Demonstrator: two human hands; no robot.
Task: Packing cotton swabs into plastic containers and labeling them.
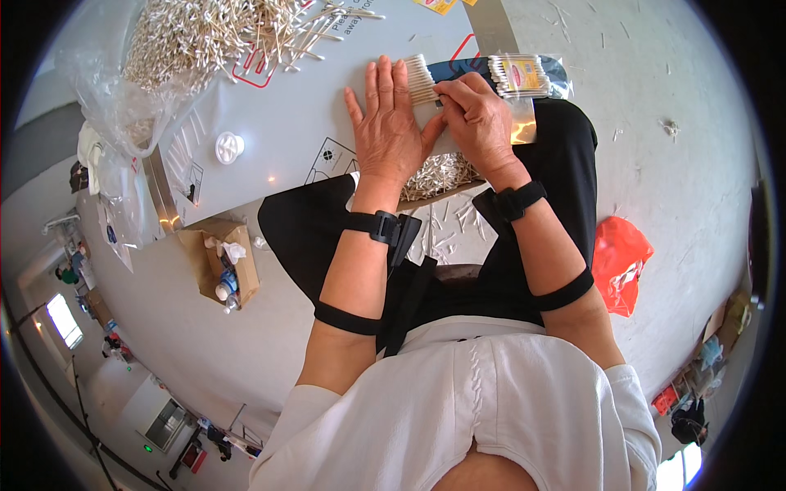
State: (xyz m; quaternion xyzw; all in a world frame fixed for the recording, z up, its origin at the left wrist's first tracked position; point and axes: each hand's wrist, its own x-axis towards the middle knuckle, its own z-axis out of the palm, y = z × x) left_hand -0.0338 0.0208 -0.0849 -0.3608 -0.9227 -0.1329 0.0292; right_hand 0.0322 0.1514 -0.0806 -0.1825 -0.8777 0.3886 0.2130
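Observation:
A neat row of cotton swabs [421, 79] lies side by side on the grey board [278, 123] in front of me. My left hand [387, 123] rests flat with fingers stretched out, its fingertips along the row's left side. At the row's right end my right hand [479, 119] is closed in a pinch; what sits between thumb and finger is hidden. Just beyond that hand is a clear packet of cotton swabs [520, 75] with a yellow label, on a dark blue strip [450, 72] at the board's right edge.
A large heap of loose cotton swabs [188, 41] spreads at the far left beside a clear plastic bag [106, 98]. Nearer stands a small white round container [229, 148]. Below are a box of swabs [440, 176], a cardboard carton [217, 262] and a red bag [622, 266].

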